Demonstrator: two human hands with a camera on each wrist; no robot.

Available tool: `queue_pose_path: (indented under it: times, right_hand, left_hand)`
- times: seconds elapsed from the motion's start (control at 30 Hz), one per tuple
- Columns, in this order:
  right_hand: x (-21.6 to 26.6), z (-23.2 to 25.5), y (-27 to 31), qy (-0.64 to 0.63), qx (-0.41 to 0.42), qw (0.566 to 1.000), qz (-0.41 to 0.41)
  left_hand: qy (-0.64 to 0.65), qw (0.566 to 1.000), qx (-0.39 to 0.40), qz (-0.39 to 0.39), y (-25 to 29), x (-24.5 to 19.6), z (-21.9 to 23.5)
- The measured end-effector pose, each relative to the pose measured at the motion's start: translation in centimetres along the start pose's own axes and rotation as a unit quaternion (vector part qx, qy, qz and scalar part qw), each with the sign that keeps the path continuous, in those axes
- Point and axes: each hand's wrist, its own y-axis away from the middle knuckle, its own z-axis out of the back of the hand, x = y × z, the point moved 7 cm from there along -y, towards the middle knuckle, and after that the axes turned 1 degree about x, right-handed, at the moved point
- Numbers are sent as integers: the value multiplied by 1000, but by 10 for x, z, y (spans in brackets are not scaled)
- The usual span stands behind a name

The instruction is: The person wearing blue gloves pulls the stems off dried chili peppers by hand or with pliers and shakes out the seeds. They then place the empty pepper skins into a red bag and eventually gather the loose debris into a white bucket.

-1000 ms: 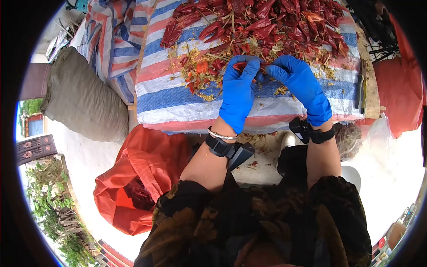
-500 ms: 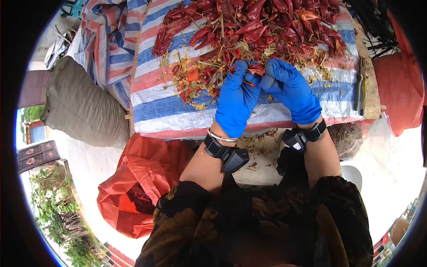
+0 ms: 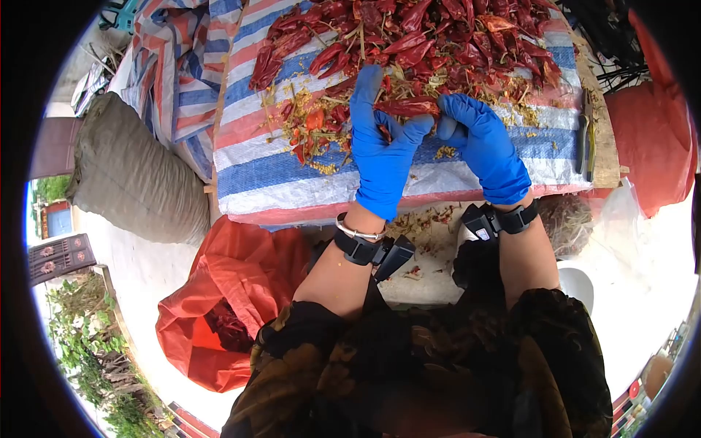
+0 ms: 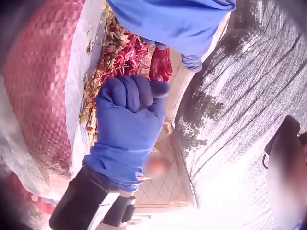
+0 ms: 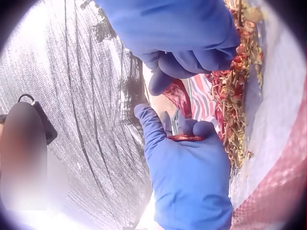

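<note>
One striped sheet (image 3: 285,191) bore a chilli heap (image 3: 438,36) on its far side, and nearer the right hand (image 3: 488,152) pinched a dried chilli (image 3: 405,107) between both hands while the left hand (image 3: 383,150), forefinger straight, clasped a red scrap (image 5: 184,138).

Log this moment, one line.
left hand: holding red piece at palm | right hand: pinching red chili | chili heap: on striped sheet
</note>
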Motion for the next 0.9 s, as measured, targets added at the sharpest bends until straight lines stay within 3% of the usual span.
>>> queue_pose_path:
  times: [0.07,0.13,0.27,0.33,0.37,0.43,0.47,0.5,0.53,0.6,0.73,0.9]
  right_hand:
    - [7,-6,6,-9,-3,1000,3]
    - [15,-13,16,33,-39,998,-43]
    - [22,-9,21,114,-55,991,-42]
    - [20,-4,20,159,-10,986,-37]
    - [17,-2,19,160,-12,986,-38]
    - [9,-8,17,41,48,996,-56]
    - [4,-8,17,41,46,996,-56]
    - [0,-16,17,-55,98,992,-57]
    - [0,-25,18,-151,148,976,-58]
    - [-2,-33,18,-193,160,964,-84]
    - [-11,-36,16,-274,185,934,-134]
    - [-8,-38,19,-254,192,941,-118]
  left_hand:
    - [-212,960,165,-84,7,3,-14]
    - [-247,946,203,-60,10,7,-15]
    - [-308,915,259,-33,16,9,-16]
    - [-350,896,273,-25,18,13,-14]
    - [-335,901,272,-48,18,14,-13]
    - [-319,905,272,-72,18,12,-13]
    - [-205,942,261,44,18,21,-8]
    - [-85,953,243,159,20,28,-6]
    - [-85,953,242,160,20,22,-7]
    - [14,931,183,315,25,27,-3]
    - [39,923,163,346,26,37,2]
    - [153,901,189,360,27,42,-3]
